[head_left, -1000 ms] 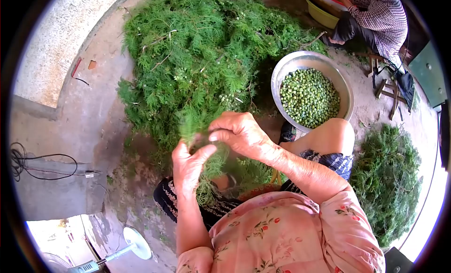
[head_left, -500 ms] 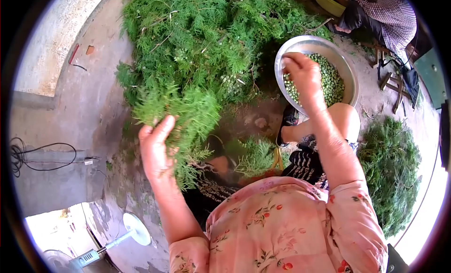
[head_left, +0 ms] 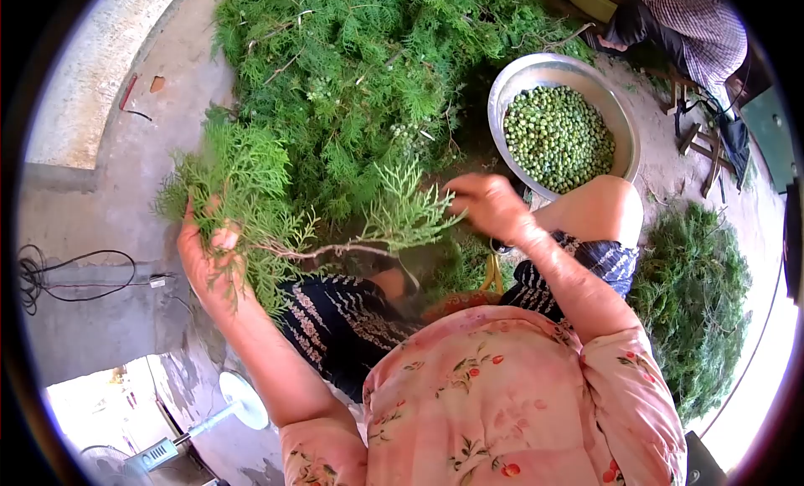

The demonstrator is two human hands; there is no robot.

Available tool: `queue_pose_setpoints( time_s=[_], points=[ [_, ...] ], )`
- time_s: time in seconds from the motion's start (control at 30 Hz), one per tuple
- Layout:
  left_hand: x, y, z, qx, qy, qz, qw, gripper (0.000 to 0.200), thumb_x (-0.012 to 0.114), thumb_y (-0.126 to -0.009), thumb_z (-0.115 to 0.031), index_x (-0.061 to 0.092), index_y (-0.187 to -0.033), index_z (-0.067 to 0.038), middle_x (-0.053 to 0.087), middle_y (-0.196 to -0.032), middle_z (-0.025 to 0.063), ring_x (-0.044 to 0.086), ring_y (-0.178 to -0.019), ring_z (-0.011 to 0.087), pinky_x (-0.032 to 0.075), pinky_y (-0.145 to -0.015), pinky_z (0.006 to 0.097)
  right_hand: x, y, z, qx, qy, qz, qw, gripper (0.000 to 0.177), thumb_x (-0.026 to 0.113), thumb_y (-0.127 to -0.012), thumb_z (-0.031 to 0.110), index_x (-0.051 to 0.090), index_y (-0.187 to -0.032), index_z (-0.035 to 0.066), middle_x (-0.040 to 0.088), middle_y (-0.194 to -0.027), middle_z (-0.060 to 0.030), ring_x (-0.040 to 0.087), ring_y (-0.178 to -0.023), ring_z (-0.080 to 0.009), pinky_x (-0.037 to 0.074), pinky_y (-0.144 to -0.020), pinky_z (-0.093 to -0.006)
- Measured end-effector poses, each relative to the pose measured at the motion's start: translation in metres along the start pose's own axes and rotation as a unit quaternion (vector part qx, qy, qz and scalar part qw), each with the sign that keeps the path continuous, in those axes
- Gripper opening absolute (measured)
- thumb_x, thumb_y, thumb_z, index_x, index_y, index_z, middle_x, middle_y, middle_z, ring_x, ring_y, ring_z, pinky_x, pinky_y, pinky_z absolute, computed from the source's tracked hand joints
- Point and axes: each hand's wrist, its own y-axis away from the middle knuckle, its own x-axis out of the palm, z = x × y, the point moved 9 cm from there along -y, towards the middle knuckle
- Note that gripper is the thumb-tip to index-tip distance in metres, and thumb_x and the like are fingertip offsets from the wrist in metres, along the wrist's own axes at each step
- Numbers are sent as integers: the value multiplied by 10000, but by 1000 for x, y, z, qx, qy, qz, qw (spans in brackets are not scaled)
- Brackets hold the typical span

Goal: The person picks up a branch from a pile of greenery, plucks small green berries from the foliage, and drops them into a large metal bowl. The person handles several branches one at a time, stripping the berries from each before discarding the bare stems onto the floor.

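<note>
My left hand (head_left: 213, 260) is closed around a leafy conifer branch (head_left: 243, 176), its fingers partly covered by the feathery green foliage. A bare woody stem (head_left: 335, 250) runs rightward from this grip, with a side sprig (head_left: 406, 208) standing up from it. At the tip of that sprig is my right hand (head_left: 492, 208), its fingers bent and smeared by motion. Just beyond the right hand stands a wide metal basin (head_left: 622, 109), partly filled with small round green cones (head_left: 557, 138).
A large heap of cut green branches (head_left: 343, 76) covers the ground ahead. Another pile of foliage (head_left: 695, 310) lies at right. A person (head_left: 699, 34) sits at upper right near a yellow-green tub (head_left: 589, 5). A fan (head_left: 243, 400) and a coiled cable (head_left: 38, 277) are at left.
My left hand has moved left and slightly down with the branch, bringing its stem into view. My right hand has come from over the basin, left and down to the sprig.
</note>
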Motion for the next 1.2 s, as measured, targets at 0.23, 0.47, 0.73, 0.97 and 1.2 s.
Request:
queue_pose_setpoints(
  time_s=[0.23, 0.47, 0.73, 0.97, 1.2],
  points=[
    [2, -9, 29, -160, 11, 51, 986, 298, 441, -887, -269, 482, -1108, -74, 395, -614, -31, 387, -512, 84, 299, -460, 230, 108, 15, 16, 0, 108, 172, 979, 508, 623, -767, 329, 474, -1199, 106, 590, -985, -170, 540, -980, -320, 423, -856, -377],
    [53, 15, 41, -190, 91, 48, 976, 352, 570, -855, -282, 488, -1049, 0, 528, -713, 51, 454, -526, 130, 409, -477, 246, 104, -1, 23, -40, -68, 31, 996, 143, 597, -797, 104, 594, -919, 32, 589, -795, -92, 569, -723, -204, 464, -684, -302],
    [23, 17, 28, 59, -201, 62, 976, 372, 550, -863, -308, 559, -1059, 9, 586, -1013, 135, 585, -841, 211, 478, -714, 318, 76, -8, -10, 96, -375, -34, 921, 137, 523, -884, 150, 603, -904, 40, 443, -589, 45, 344, -470, -36, 294, -420, -192],
    [-12, 156, 272, -449, -126, 135, 874, 405, 581, -826, -399, 564, -836, 5, 605, -706, 108, 612, -589, 206, 513, -518, 309, 64, -11, -5, 165, -495, -40, 852, 154, 504, -897, 170, 547, -912, 23, 367, -547, 31, 266, -422, -48, 203, -376, -194],
    [16, 172, 318, -498, 174, 29, 849, 573, 441, -865, -502, 408, -1058, 36, 530, -995, 179, 533, -961, 308, 415, -888, 439, 56, -9, 18, 181, -648, -20, 739, 166, 457, -907, 178, 489, -962, 24, 324, -600, 17, 268, -484, -72, 233, -424, -202]
  ],
)
